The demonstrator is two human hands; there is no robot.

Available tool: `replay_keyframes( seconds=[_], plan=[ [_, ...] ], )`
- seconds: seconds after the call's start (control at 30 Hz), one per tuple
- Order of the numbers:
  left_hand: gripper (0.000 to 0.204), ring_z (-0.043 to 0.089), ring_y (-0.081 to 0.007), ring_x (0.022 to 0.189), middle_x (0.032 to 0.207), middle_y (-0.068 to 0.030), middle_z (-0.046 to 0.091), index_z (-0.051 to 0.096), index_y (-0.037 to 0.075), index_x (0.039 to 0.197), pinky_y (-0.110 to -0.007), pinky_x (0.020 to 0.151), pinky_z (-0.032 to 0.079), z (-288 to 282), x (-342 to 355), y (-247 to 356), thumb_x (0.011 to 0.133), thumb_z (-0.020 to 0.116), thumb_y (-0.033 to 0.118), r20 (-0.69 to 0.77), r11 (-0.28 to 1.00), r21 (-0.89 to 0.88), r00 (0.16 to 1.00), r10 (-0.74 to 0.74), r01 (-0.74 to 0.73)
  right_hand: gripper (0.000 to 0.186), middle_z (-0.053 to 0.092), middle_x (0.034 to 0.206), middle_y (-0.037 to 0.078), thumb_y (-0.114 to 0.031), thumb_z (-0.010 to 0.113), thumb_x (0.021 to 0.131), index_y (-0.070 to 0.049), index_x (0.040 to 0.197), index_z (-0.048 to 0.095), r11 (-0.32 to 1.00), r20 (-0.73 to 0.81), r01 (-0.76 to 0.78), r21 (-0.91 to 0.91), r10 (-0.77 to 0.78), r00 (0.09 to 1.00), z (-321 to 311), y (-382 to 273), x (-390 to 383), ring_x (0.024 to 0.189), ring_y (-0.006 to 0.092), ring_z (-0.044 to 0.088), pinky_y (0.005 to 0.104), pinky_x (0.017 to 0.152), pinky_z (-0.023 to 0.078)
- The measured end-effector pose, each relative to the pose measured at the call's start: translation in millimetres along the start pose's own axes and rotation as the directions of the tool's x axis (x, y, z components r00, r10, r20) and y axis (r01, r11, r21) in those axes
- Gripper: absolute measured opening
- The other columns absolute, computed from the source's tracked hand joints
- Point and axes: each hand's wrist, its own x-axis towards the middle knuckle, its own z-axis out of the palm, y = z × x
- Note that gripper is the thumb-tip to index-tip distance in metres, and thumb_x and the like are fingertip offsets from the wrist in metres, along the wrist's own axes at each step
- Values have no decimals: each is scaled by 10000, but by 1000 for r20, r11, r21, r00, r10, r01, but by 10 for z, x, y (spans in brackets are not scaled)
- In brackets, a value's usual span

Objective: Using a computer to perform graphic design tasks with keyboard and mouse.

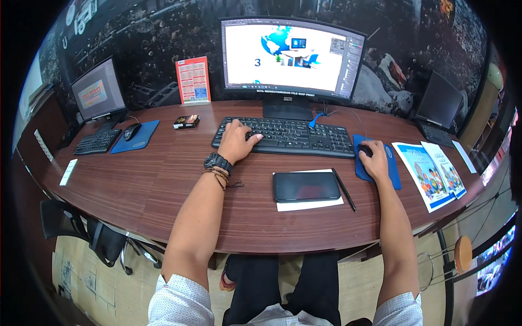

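My left hand (236,142) rests on the left end of a black keyboard (296,134), fingers apart over the keys and thumb stretched to the right. A dark watch (216,161) and a brown cord bracelet circle that wrist. Over on the blue mouse pad (393,167), my right hand (374,157) is curved round a black mouse (365,150), which it mostly covers. Behind the keyboard stands a curved monitor (293,60) showing a globe and a desk picture. Between my forearms lies a dark smartphone (306,186) on white paper, with a black pen (343,190) beside it.
At the left are a second monitor (98,91), keyboard (97,141) and mouse (131,131). A small dark box (186,121) sits before a red calendar stand (193,80). Printed booklets (427,176) lie at the right, near another dark screen (440,99). A black chair (103,239) is lower left.
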Motion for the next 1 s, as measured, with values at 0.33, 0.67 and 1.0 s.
replay_keyframes(
  seconds=[0.33, 0.67, 1.0],
  plan=[
    [482, 538, -346, 1107, 1138, -195, 603, 723, -32, 1093, -423, 989, 453, -8, -6, 16, 880, 720, 401, 36, 1000, -10, 999, -10, 10, 348, 574, 1219, 157, -227, 660, 800, -108, 1125, 698, 989, -24, -113, -91, 112, 993, -43, -36, -18, 1131, 364, 588, 442, 966, 482],
    [473, 540, -337, 1114, 1129, -186, 599, 713, -26, 1128, -415, 997, 447, -40, -8, 67, 907, 701, 392, 72, 1000, 16, 997, -25, 24, 356, 573, 1213, 155, -233, 658, 794, -107, 1126, 691, 985, -38, -147, -91, 144, 989, -76, -51, -39, 1127, 365, 589, 443, 962, 483],
    [479, 543, -337, 1116, 1140, -188, 602, 711, -32, 1126, -411, 994, 451, -36, -4, 60, 902, 706, 391, 75, 999, 21, 997, -28, 27, 350, 571, 1220, 155, -233, 667, 789, -110, 1115, 704, 989, -49, -122, -82, 118, 992, -49, -19, -32, 1118, 364, 596, 438, 954, 487]
  ],
)
